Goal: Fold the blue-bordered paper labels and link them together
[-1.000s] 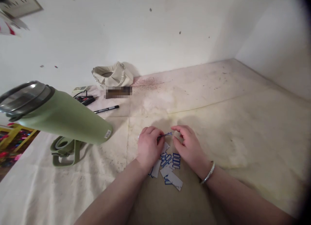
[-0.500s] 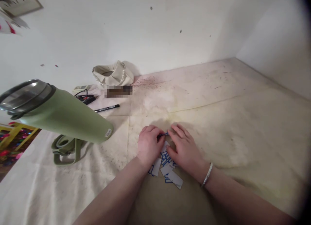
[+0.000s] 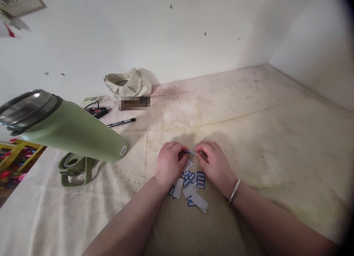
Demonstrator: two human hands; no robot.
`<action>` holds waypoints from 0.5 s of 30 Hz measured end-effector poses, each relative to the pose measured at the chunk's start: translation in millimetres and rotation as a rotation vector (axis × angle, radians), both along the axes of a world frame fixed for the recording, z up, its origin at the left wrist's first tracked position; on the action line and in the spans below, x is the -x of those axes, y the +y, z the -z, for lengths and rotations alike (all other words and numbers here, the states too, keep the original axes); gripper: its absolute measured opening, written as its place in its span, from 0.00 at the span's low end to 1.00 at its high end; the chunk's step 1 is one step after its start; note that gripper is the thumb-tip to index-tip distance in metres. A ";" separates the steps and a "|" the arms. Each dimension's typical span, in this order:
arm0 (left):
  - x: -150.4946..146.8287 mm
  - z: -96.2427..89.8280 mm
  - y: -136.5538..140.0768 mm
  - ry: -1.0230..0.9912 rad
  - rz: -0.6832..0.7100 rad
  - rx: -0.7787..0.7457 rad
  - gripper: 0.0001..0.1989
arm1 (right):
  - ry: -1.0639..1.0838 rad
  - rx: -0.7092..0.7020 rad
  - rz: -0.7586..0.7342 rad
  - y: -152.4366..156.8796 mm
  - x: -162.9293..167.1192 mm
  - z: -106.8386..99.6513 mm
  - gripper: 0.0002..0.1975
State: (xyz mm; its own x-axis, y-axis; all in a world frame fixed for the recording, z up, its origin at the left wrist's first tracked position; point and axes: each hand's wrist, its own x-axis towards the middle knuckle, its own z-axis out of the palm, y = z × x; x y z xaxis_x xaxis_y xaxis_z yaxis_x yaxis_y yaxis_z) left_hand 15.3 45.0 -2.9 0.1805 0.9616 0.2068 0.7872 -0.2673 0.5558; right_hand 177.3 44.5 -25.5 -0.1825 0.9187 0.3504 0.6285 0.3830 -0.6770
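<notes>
A thin blue-edged card [image 3: 189, 152], seen almost edge-on, spans the gap between my two hands. The fingers of my left hand [image 3: 170, 161] are closed round its left end, while my right hand [image 3: 212, 160] pinches its right end between thumb and fingers. Whether it is one card or a small stack, I cannot tell. Below the hands lies a loose, overlapping pile of small cards, some with blue outlined shapes [image 3: 200, 180] and others showing plain white faces [image 3: 199, 202]. A white scrap [image 3: 158, 152] peeks out left of my left hand, mostly hidden.
A tall green tumbler [image 3: 80, 127] stands on the left of the cloth-covered table [image 3: 265, 138], beside a green strap [image 3: 74, 169]. Farther back are a black pen [image 3: 121, 122], a cream handbag [image 3: 127, 82], a dark cable [image 3: 99, 111] and a blurred-out item [image 3: 134, 103].
My right hand has drawn its fingers in and now pinches the card's right end. More of the blue-outlined cards beneath it shows. My left hand stays nearly still.
</notes>
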 end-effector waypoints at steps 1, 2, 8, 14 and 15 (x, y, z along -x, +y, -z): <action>0.2 0.2 0.6 -0.037 -0.018 0.015 0.06 | 0.011 -0.001 0.019 0.0 -0.2 0.6 0.04; 0.5 0.4 1.1 -0.078 -0.045 0.031 0.05 | 0.022 -0.004 0.041 -0.3 -0.3 0.6 0.05; 2.1 2.4 1.9 -0.222 -0.227 0.070 0.06 | 0.022 -0.003 -0.068 -8.3 3.7 -9.2 0.09; 2.4 4.3 1.4 -0.362 -0.296 0.120 0.07 | -0.173 0.072 -0.299 -15.1 6.6 -13.7 0.15; 2.3 4.6 1.3 -0.368 -0.284 0.119 0.06 | -0.169 0.081 -0.295 -14.8 6.4 -13.5 0.13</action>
